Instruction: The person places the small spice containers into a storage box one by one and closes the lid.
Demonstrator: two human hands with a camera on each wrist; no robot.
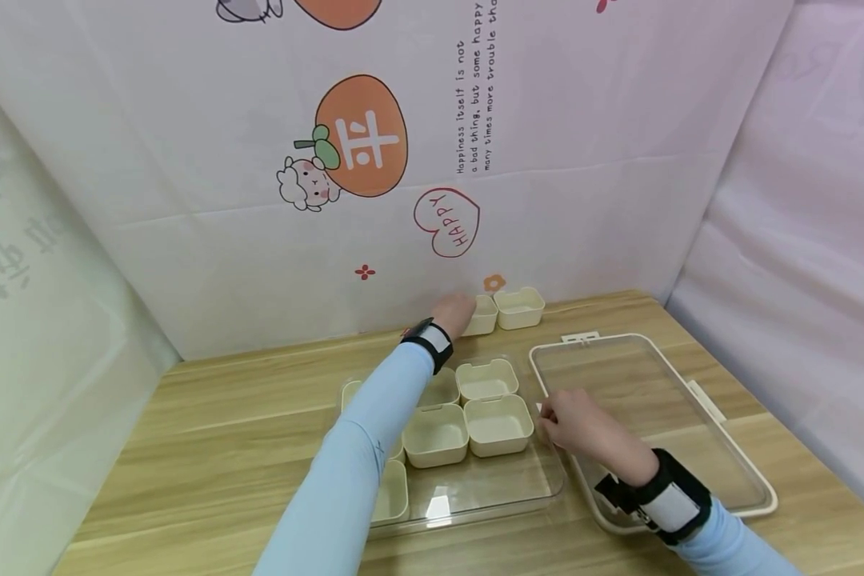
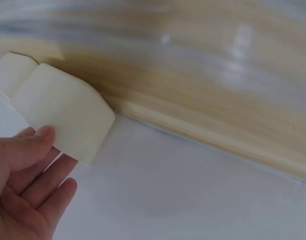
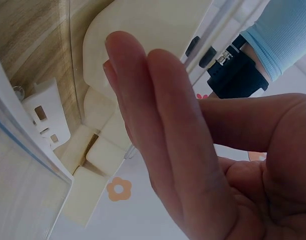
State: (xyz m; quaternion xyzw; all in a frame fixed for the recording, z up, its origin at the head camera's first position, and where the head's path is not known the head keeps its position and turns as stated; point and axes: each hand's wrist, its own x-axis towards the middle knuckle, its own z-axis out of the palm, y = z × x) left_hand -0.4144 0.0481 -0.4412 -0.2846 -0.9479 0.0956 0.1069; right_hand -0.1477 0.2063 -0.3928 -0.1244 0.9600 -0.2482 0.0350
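At the back of the table my left hand point(image 1: 454, 310) pinches the rim of a small cream box point(image 2: 67, 107), thumb on one side and fingers on the other. A second box point(image 1: 520, 309) stands right beside it. My right hand point(image 1: 583, 424) hovers over the gap between a clear tray point(image 1: 475, 492) and its lid, the fingers loosely bent and holding nothing. Several cream boxes sit inside the tray, among them one near the right wall point(image 1: 499, 428). My left forearm hides part of the tray's left side.
To the right lies a clear lid point(image 1: 745, 460) with a white rim and side clips point(image 1: 706, 400). A printed white cloth point(image 1: 259, 272) hangs right behind the table's back edge. Bare wooden tabletop point(image 1: 209, 456) shows at the left.
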